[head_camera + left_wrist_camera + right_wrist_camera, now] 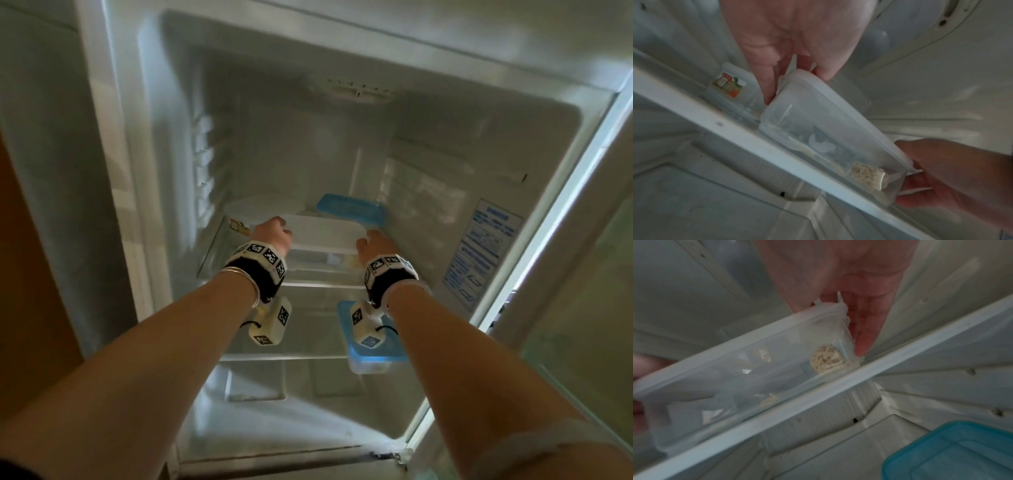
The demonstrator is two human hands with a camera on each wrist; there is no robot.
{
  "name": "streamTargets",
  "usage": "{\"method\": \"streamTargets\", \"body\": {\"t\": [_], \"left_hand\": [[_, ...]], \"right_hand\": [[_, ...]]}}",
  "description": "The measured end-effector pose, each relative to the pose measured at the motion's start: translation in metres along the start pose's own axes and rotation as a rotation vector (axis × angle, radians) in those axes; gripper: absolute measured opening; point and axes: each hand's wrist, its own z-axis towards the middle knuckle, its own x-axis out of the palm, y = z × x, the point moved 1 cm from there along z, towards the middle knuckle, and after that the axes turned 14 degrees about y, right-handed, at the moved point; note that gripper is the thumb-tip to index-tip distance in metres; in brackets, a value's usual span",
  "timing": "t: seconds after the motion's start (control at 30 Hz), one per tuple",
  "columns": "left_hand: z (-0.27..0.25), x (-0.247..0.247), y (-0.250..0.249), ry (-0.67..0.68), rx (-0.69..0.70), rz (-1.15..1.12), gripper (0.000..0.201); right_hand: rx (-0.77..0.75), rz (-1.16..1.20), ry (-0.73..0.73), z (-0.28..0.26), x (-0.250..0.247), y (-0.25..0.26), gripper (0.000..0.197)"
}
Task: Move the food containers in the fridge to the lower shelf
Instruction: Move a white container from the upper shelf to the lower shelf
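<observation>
A long clear container with a white lid (322, 236) (824, 129) (748, 369) sits at the front of the upper glass shelf (294, 279), with pale food inside. My left hand (272, 236) (795, 76) grips its left end, thumb on the side wall and fingers over the lid. My right hand (375, 245) (851, 321) grips its right end the same way. Behind it stand a round white-lidded container (263, 207) and a blue-lidded container (351, 209). Another blue-lidded container (373, 353) (949, 452) rests on the lower shelf (274, 356), under my right wrist.
A small labelled clear tub (729, 84) stands at the far left of the upper shelf. The white front rail of the upper shelf (777, 155) (859, 386) runs just below the held container. The fridge door (582, 274) stands open at right. The lower shelf's left half is bare.
</observation>
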Motion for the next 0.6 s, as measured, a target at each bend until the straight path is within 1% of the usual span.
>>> {"method": "streamTargets", "body": {"t": [0.1,0.23,0.37,0.43,0.5,0.53,0.6], "left_hand": [[-0.002,-0.004,-0.002,-0.023,0.012,0.006,0.039],[-0.007,-0.01,0.005,-0.063,-0.015,-0.034,0.034],[-0.016,-0.015,0.012,-0.053,-0.024,-0.045,0.036],[-0.021,-0.015,0.011,-0.023,0.037,-0.028,0.042],[-0.027,-0.011,0.01,0.06,0.139,0.035,0.053],[-0.029,-0.01,0.01,0.104,0.165,0.087,0.058],[-0.031,-0.01,0.012,0.14,0.174,0.163,0.064]], "right_hand": [[-0.001,0.031,-0.017,-0.002,-0.004,-0.001,0.045],[-0.019,0.019,0.002,-0.009,-0.003,0.003,0.049],[-0.008,0.084,0.013,-0.015,0.003,0.007,0.054],[0.014,0.127,0.027,-0.02,0.003,0.007,0.052],[0.028,0.112,0.052,-0.026,0.003,0.007,0.047],[0.025,0.096,0.061,-0.029,0.002,0.006,0.046],[0.016,0.071,0.07,-0.034,0.001,0.005,0.044]]}}
